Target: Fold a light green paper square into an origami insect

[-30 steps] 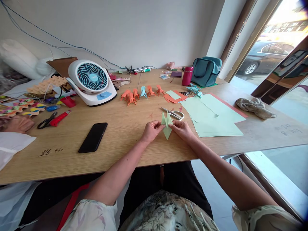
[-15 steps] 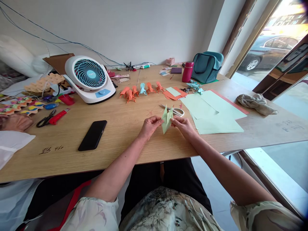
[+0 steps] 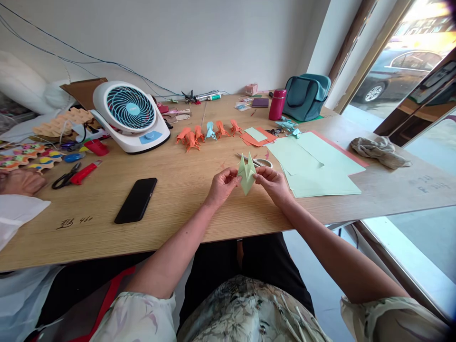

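A pale green folded paper figure (image 3: 246,174) with two upward points is held just above the wooden table (image 3: 178,209). My left hand (image 3: 223,185) pinches its left side and my right hand (image 3: 272,183) pinches its right side. Scissors with white handles (image 3: 261,163) lie right behind the figure. A stack of pale green paper sheets (image 3: 317,166) lies to the right of my hands.
A black phone (image 3: 136,200) lies left of my hands. Behind stand a white desk fan (image 3: 130,116), several orange and blue folded paper figures (image 3: 206,133), a red bottle (image 3: 277,105) and a teal bag (image 3: 306,96). Another person's hand (image 3: 19,182) rests at the left edge. A crumpled cloth (image 3: 379,149) is at right.
The folded paper was turned edge-on half a second ago and now faces flat again, lifted slightly higher between both hands. The view shifted a little.
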A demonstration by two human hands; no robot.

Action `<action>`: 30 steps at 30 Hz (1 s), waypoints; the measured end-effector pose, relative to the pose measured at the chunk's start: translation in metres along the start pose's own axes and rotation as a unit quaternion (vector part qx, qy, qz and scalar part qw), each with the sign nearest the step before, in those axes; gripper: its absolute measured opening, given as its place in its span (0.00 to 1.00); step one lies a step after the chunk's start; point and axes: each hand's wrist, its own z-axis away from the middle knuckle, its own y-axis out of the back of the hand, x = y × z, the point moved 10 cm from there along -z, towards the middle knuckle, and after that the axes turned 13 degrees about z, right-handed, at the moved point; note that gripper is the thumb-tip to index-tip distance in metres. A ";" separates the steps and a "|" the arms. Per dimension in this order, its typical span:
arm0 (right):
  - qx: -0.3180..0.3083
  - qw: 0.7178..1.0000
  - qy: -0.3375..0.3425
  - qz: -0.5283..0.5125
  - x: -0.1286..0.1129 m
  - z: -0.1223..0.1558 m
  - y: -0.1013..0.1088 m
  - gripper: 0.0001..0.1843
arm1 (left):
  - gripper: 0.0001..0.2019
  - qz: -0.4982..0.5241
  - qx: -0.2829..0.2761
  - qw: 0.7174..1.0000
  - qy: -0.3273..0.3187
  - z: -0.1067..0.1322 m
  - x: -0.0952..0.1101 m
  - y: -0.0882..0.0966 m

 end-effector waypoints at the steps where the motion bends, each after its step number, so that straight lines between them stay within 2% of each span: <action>1: -0.001 1.000 0.006 -0.004 -0.002 0.000 -0.001 0.21 | 0.18 -0.008 -0.002 1.000 -0.008 0.000 0.001 0.000; 5: -0.010 0.999 0.032 -0.006 -0.006 0.001 -0.004 0.21 | 0.11 -0.046 -0.005 0.998 -0.041 0.004 0.012 -0.003; 8: -0.025 0.998 0.054 0.014 -0.009 0.002 -0.006 0.20 | 0.06 -0.106 -0.018 0.989 -0.104 0.011 0.032 -0.012; 10: -0.033 0.996 0.068 0.039 -0.010 0.003 -0.007 0.20 | 0.02 -0.199 -0.065 0.956 -0.203 0.023 0.054 -0.029; 12: -0.037 0.994 0.080 0.069 -0.011 0.003 -0.008 0.19 | 0.03 -0.267 -0.109 0.919 -0.269 0.035 0.064 -0.045; 14: -0.038 0.991 0.086 0.100 -0.011 0.003 -0.007 0.17 | 0.05 -0.309 -0.130 0.899 -0.282 0.041 0.064 -0.052; 18: -0.033 0.983 0.065 0.169 -0.003 0.004 -0.003 0.10 | 0.04 -0.377 -0.118 0.883 -0.254 0.042 0.058 -0.051; 21: -0.004 0.976 0.027 0.215 0.009 0.005 0.011 0.12 | 0.05 -0.415 -0.127 0.865 -0.250 0.045 0.054 -0.053; 23: 0.023 0.971 0.011 0.237 0.014 0.005 0.021 0.12 | 0.05 -0.455 -0.156 0.840 -0.253 0.052 0.048 -0.058; 27: 0.074 0.960 0.002 0.270 0.014 0.004 0.037 0.09 | 0.06 -0.538 -0.220 0.770 -0.264 0.073 0.036 -0.070; 30: 0.090 0.955 0.007 0.284 0.008 0.004 0.039 0.08 | 0.08 -0.571 -0.233 0.734 -0.283 0.085 0.034 -0.076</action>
